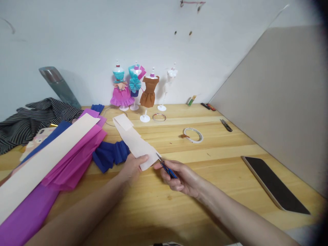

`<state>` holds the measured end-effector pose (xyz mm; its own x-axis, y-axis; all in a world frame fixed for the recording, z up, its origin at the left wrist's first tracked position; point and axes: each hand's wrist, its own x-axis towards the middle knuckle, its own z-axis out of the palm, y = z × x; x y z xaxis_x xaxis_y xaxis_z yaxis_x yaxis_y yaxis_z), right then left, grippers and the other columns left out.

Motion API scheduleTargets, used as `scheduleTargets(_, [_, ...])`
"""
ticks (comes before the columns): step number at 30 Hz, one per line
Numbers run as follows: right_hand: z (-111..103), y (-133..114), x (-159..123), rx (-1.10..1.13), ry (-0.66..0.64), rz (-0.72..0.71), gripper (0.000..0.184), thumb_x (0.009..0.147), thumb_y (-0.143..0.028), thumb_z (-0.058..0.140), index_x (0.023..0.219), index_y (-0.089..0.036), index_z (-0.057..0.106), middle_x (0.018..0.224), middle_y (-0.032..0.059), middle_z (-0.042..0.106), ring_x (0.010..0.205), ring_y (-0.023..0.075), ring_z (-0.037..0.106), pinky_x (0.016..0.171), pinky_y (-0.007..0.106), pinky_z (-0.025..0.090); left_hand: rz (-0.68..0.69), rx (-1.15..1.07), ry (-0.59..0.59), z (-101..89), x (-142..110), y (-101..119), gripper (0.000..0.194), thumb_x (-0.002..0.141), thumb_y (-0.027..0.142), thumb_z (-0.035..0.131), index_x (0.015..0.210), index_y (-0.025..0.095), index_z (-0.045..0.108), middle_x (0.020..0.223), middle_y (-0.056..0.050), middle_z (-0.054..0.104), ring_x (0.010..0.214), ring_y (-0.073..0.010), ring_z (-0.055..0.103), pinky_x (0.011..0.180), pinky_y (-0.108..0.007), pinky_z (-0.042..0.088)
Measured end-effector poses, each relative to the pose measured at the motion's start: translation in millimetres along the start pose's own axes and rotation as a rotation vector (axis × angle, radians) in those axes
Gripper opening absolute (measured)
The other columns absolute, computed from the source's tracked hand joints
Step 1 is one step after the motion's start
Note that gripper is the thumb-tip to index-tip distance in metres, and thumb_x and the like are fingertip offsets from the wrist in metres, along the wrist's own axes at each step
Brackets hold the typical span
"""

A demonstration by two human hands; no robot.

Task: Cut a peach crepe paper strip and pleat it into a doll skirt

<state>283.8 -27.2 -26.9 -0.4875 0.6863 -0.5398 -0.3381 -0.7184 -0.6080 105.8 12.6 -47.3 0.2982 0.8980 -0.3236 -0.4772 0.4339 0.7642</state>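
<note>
A strip of pale pink paper (139, 147) slants across the table's middle, its far end folded over. My left hand (133, 166) pinches the near end of this strip, thumb on top. In my right hand (180, 176) is a pair of blue thread snips (167, 169), gripped between thumb and fingers. The snips' blade tips touch or overlap the strip's right edge; whether they cut into it I cannot tell. Just left of the strip lies a gathered dark blue paper piece (110, 153).
Small dress forms, one in a brown dress (150, 90), stand along the wall. A tape roll (193, 135), another pair of snips (226, 125) and a dark phone-like slab (275, 184) lie to the right. Coloured paper sheets (74, 157), striped cloth (48, 114) and a bottle (60, 87) occupy the left.
</note>
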Motion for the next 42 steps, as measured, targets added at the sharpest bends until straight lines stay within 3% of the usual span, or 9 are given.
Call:
scheduleTargets(8, [-0.7, 4.8, 4.0, 0.058, -0.013, -0.007, 0.027, 0.081, -0.036, 0.061, 0.091, -0.012, 0.066, 0.056, -0.0036, 0.045, 0.037, 0.001, 0.023, 0.034, 0.014, 0.009, 0.015, 0.021, -0.03, -3.1, -0.2, -2.3, 0.038, 0.055, 0.027, 0.083, 0.086, 0.008, 0.071, 0.084, -0.01, 0.073, 0.08, -0.0232, 0.065, 0.081, -0.036, 0.047])
scheduleTargets(17, [-3.8, 13.9, 3.8, 0.153, -0.066, -0.007, 0.028, 0.076, -0.037, 0.068, 0.09, -0.013, 0.067, 0.055, -0.0053, 0.044, 0.036, 0.0001, 0.024, 0.034, 0.013, 0.009, -0.002, -0.019, -0.034, -6.5, 0.5, -4.8, 0.038, 0.058, 0.023, 0.081, 0.093, 0.009, 0.071, 0.095, -0.01, 0.073, 0.085, -0.0219, 0.065, 0.085, -0.035, 0.047])
scheduleTargets(26, [-5.3, 15.1, 3.1, 0.167, -0.085, -0.007, 0.028, 0.077, -0.036, 0.068, 0.091, -0.013, 0.067, 0.055, -0.0056, 0.043, 0.037, -0.0003, 0.023, 0.033, 0.013, 0.008, -0.013, -0.001, -0.04, -5.0, -1.2, -2.7, 0.035, 0.059, 0.024, 0.081, 0.089, 0.009, 0.071, 0.087, -0.009, 0.073, 0.078, -0.0202, 0.065, 0.078, -0.033, 0.048])
scheduleTargets(42, [-5.2, 14.6, 3.3, 0.19, -0.122, 0.001, 0.026, 0.075, -0.035, 0.07, 0.088, -0.013, 0.065, 0.055, -0.0073, 0.039, 0.037, -0.0005, 0.022, 0.034, 0.014, 0.007, -0.019, -0.006, -0.048, -9.3, 1.2, -4.5, 0.034, 0.059, 0.023, 0.081, 0.089, 0.01, 0.071, 0.09, -0.009, 0.073, 0.081, -0.0205, 0.065, 0.08, -0.033, 0.049])
